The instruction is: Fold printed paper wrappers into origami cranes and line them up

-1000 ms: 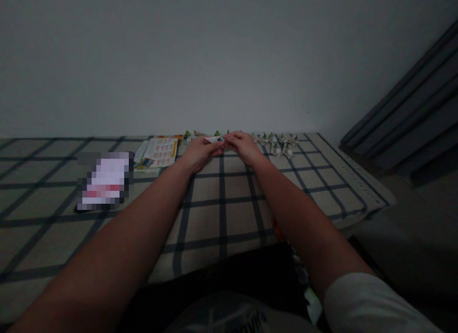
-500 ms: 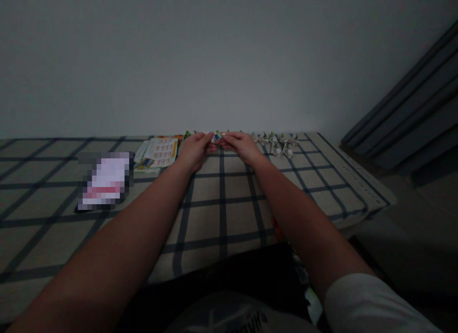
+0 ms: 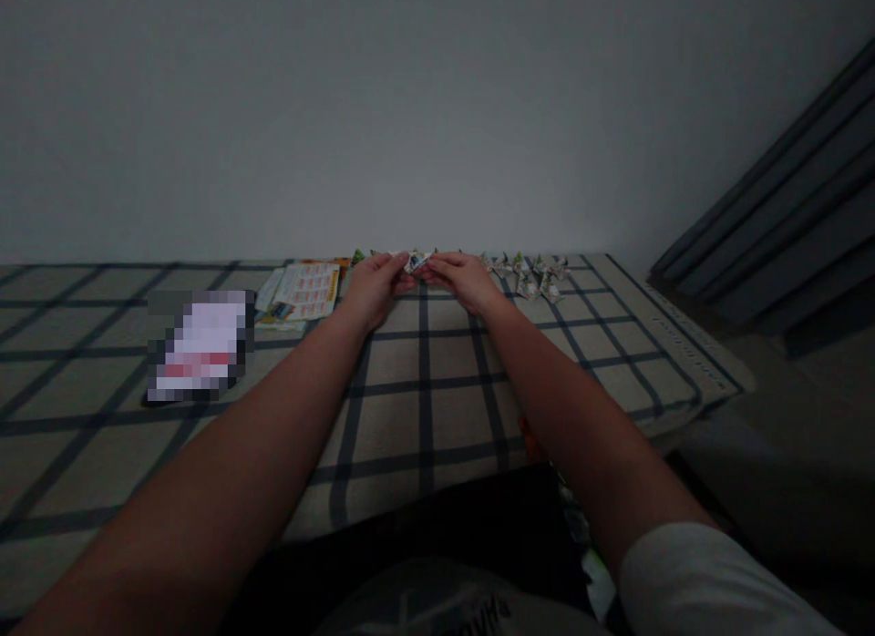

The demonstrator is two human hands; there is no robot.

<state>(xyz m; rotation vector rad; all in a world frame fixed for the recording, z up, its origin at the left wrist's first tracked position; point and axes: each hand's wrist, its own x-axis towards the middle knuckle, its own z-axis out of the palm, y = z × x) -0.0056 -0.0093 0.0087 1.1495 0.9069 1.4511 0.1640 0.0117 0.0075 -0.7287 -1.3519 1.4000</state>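
Observation:
Near the wall, at the far side of the checked cloth, my left hand point(image 3: 373, 285) and my right hand point(image 3: 468, 281) meet over a small piece of folded printed paper point(image 3: 416, 261). Both hands pinch it, the left at its left end and the right at its right end. Its exact shape is too small and dim to make out. Just right of my right hand stand several folded paper pieces point(image 3: 540, 281) with pointed tips. More pointed paper bits point(image 3: 358, 256) show behind my hands, partly hidden.
Printed sheets point(image 3: 313, 290), the top one like a calendar page, lie left of my left hand. A pixelated flat object point(image 3: 203, 344) rests closer on the left. Checked cloth point(image 3: 424, 390) covers the surface up to the wall point(image 3: 410, 117). A dark curtain point(image 3: 793, 199) hangs at the right.
The folded paper between my fingers shows a slightly different, whiter face. My hands have stayed nearly in place.

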